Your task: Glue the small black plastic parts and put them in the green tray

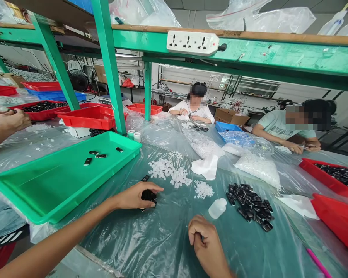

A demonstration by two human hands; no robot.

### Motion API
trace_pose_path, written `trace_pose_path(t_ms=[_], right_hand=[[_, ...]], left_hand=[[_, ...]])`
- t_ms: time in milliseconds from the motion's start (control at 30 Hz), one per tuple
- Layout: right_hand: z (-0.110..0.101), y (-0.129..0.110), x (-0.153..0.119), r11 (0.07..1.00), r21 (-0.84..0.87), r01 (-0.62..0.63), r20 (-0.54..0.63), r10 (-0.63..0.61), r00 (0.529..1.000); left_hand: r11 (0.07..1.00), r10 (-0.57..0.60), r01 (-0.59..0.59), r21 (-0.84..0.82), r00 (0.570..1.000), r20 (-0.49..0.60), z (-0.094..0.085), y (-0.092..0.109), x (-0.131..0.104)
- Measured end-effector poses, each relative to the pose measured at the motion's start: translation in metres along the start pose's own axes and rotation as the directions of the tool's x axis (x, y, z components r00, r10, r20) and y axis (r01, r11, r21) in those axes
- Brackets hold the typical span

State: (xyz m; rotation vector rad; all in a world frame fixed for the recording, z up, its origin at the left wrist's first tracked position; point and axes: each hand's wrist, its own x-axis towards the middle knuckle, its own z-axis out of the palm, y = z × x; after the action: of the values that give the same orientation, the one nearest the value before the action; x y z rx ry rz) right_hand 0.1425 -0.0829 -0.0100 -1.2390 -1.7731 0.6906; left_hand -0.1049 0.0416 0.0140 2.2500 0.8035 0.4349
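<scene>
My left hand (136,196) curls round a small cluster of black plastic pieces (149,195) on the plastic-covered table, thumb and fingers against them. Another black piece (145,178) lies just beyond its fingers. My right hand (204,237) is closed, fingers bent inward, near the front of the table; its palm side is hidden. A small translucent squeeze bottle (217,208) lies on its side just above this hand. Farther right is a heap of glossy black pieces (251,204). Small white parts lie in a larger pile (169,172) and a smaller pile (203,189) beyond my hands.
A green tray (55,193) with several black pieces stands at left. Red trays (336,220) line the right edge. Bags of white parts (258,170) lie farther back. A green shelf post (108,69) rises behind the tray. Other people sit around the table.
</scene>
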Motion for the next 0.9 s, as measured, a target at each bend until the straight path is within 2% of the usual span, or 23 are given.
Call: trace_pose_path(t_ms=[67, 133, 333, 433, 567, 633, 700, 767, 833, 900], right_hand=[[0.000, -0.001, 0.000, 1.000, -0.015, 0.011, 0.001, -0.011, 1.000], [0.000, 0.000, 0.000, 0.999, -0.031, 0.023, 0.000, -0.023, 1.000], [0.000, 0.003, 0.001, 0.995, -0.083, 0.058, 0.000, -0.058, 0.998], [0.000, 0.003, 0.002, 0.990, -0.106, 0.089, -0.001, -0.090, 0.996], [0.000, 0.003, 0.001, 0.983, -0.136, 0.123, 0.005, -0.123, 0.992], [0.001, 0.004, 0.000, 0.980, -0.155, 0.125, 0.012, -0.125, 0.992], [0.001, 0.006, -0.001, 0.976, -0.180, 0.126, 0.016, -0.125, 0.992], [-0.001, 0.008, -0.001, 0.965, -0.209, 0.156, -0.010, -0.162, 0.987], [-0.008, 0.009, -0.002, 0.951, -0.234, 0.203, -0.091, -0.230, 0.969], [-0.019, 0.009, -0.001, 0.939, -0.258, 0.229, -0.233, -0.290, 0.928]], left_hand=[[1.000, -0.024, 0.024, 0.002, 0.999, -0.049, -0.003, -0.002, 0.001], [0.996, -0.027, 0.034, 0.085, 0.996, -0.084, -0.006, -0.004, 0.003], [0.948, 0.045, -0.046, 0.315, 0.999, 0.011, -0.004, -0.007, 0.012], [0.940, 0.046, -0.042, 0.338, 0.999, -0.004, 0.000, -0.004, 0.017], [0.951, 0.009, 0.015, 0.310, 0.997, -0.075, 0.009, 0.004, 0.022], [0.980, -0.022, 0.043, 0.192, 0.994, -0.110, 0.017, 0.011, 0.025], [0.998, -0.056, 0.051, -0.044, 0.989, -0.134, 0.026, 0.020, 0.029], [0.959, -0.064, 0.025, -0.282, 0.990, -0.129, 0.035, 0.028, 0.033], [0.907, -0.033, -0.011, -0.421, 0.995, -0.096, 0.043, 0.035, 0.037], [0.869, 0.007, -0.028, -0.494, 0.999, -0.045, 0.048, 0.041, 0.040]])
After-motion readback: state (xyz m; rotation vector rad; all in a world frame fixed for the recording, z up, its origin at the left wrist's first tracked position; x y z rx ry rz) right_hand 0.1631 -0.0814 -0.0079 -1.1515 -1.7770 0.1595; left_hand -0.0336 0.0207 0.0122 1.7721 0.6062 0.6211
